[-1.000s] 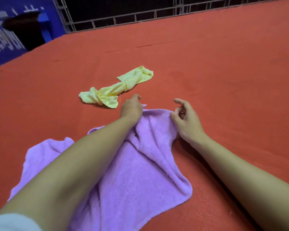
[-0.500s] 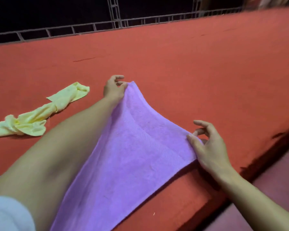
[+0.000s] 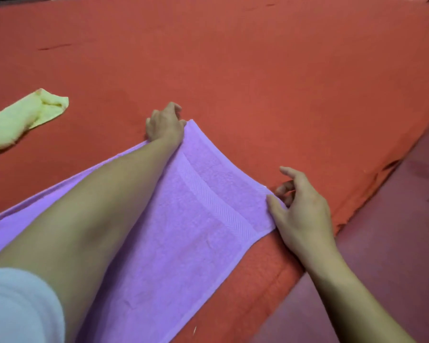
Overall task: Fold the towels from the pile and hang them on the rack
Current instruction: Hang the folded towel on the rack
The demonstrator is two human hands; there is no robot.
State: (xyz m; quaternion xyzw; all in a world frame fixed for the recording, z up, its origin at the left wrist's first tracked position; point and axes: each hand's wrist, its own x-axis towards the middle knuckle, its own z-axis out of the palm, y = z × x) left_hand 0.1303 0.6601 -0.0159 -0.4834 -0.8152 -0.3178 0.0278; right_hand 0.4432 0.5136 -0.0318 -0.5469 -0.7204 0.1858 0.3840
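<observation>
Lying flat: purple towel (image 3: pixel 174 233), spread across the lower centre and lower left of the frame on the red surface (image 3: pixel 258 70), its far short edge running from the centre down toward the right of centre.
Towel detail: a woven band runs just inside that far edge; a hemmed long edge slants down to the bottom centre.
Left hand (image 3: pixel 165 125): at the centre of the frame, on the far corner of the purple towel; fingers curled over the corner, gripping it against the surface. The forearm lies across the towel toward the lower left.
Right hand (image 3: pixel 301 211): right of centre, at the near corner of the same short edge; thumb and a fingertip pinch the corner, the remaining fingers loosely spread above the surface.
Yellow towel (image 3: pixel 20 120): crumpled and twisted, at the left edge of the frame, well apart from the purple towel and untouched.
White sleeve (image 3: pixel 18 308): lower left corner, on the left arm.
Surface edge: the red surface ends along a diagonal at the right; darker maroon floor (image 3: pixel 394 243) lies beyond it in the lower right.
Rack: cannot tell where it is.
</observation>
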